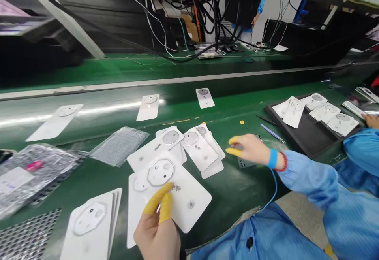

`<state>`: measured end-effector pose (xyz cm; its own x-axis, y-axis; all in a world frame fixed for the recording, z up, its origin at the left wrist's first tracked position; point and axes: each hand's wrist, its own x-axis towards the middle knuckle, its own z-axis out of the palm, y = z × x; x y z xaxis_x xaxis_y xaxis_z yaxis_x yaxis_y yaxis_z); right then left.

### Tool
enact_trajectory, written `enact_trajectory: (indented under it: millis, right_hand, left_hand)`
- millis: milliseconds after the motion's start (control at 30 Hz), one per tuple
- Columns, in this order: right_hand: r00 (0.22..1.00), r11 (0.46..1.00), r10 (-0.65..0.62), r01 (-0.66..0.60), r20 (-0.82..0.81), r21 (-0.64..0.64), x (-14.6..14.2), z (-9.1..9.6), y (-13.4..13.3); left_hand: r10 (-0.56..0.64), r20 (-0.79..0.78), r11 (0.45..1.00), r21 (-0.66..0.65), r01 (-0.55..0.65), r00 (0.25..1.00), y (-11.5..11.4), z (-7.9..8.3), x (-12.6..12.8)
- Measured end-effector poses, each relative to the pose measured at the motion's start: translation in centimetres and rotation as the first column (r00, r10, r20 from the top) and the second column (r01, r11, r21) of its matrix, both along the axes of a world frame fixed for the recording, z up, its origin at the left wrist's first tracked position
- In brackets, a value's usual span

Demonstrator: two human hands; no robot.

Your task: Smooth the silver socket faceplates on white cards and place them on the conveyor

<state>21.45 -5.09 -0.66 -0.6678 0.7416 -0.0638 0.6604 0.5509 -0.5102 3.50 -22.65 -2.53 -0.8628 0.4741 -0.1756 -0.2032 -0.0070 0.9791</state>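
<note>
My left hand point(160, 228), with yellow finger cots on thumb and forefinger, pinches a white phone back cover point(194, 193) that has a round camera ring and small dark print. Other covers lie beneath and behind it in a loose pile point(148, 155). My right hand point(251, 149), also in yellow finger cots, hovers right of a second group of covers point(204, 159). Its thumb and forefinger are apart, with nothing visible between them. Partly hidden under that hand lies a small dark perforated sheet point(245, 164). A blue strap point(272, 158) with a cord circles the right wrist.
A stack of covers point(89, 232) stands at left, near bubble-wrap bags point(118, 145). Single covers point(148, 108) lie along the far belt. At right are tweezers point(272, 132), a black tray point(310, 143) with covers, and a co-worker's blue sleeve point(363, 147).
</note>
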Motion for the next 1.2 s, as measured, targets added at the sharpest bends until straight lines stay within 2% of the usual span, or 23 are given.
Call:
enact_trajectory:
  millis: [67, 167, 233, 300, 367, 500, 600, 667, 767, 933, 1100, 1200]
  right_hand:
    - [0.999, 0.997, 0.027, -0.025, -0.032, 0.075, 4.2, -1.1, -1.5]
    - [0.983, 0.957, 0.105, -0.059, -0.148, 0.285, 8.9, -4.3, -3.0]
    - [0.964, 0.930, 0.139, -0.048, -0.228, 0.364, 10.2, -6.2, -3.3]
    - [0.947, 0.928, 0.128, -0.010, -0.295, 0.373, 10.4, -7.1, -3.0]
    - [0.918, 0.919, 0.096, 0.067, -0.386, 0.388, 10.2, -6.8, -2.7]
    - [0.843, 0.886, 0.039, 0.219, -0.536, 0.408, 9.7, -4.2, -3.3]
    - [0.834, 0.891, 0.127, 0.141, -0.536, 0.431, 9.4, -2.9, -4.1]
    - [0.848, 0.904, 0.179, 0.058, -0.498, 0.424, 9.2, -2.7, -4.2]
    - [0.879, 0.933, 0.193, -0.026, -0.437, 0.360, 9.1, -3.0, -3.7]
    - [0.894, 0.961, 0.182, -0.073, -0.410, 0.268, 9.0, -3.3, -3.0]
    - [0.836, 0.994, 0.103, -0.071, -0.539, 0.080, 8.0, -2.1, -3.0]
    - [0.832, 0.991, 0.126, -0.085, -0.540, 0.100, 6.9, -2.1, -3.0]
  left_hand:
    - [-0.090, 0.059, 0.994, -0.056, 0.093, 0.994, 0.3, -0.2, 0.0]
    - [-0.305, 0.024, 0.944, -0.126, 0.305, 0.952, 1.3, -0.5, 0.3]
    - [-0.446, -0.036, 0.885, -0.168, 0.434, 0.894, 2.4, -0.8, 0.7]
    - [-0.539, -0.047, 0.830, -0.199, 0.521, 0.841, 3.5, -1.2, 1.4]
    - [-0.601, -0.017, 0.783, -0.211, 0.585, 0.799, 4.5, -1.3, 2.5]
    - [-0.708, 0.069, 0.688, -0.162, 0.708, 0.703, 6.1, -0.8, 5.6]
    - [-0.770, 0.132, 0.618, -0.085, 0.781, 0.624, 7.2, -0.2, 7.3]
    - [-0.787, 0.157, 0.595, -0.069, 0.801, 0.597, 7.8, -0.1, 7.9]
    - [-0.783, 0.192, 0.589, -0.079, 0.804, 0.592, 8.5, -0.5, 8.1]
    - [-0.782, 0.264, 0.570, -0.065, 0.819, 0.565, 8.8, -1.5, 8.3]
    - [-0.755, 0.326, 0.587, -0.052, 0.808, 0.569, 8.8, -2.1, 8.4]
    - [-0.737, 0.379, 0.599, -0.018, 0.801, 0.560, 8.8, -1.9, 8.4]
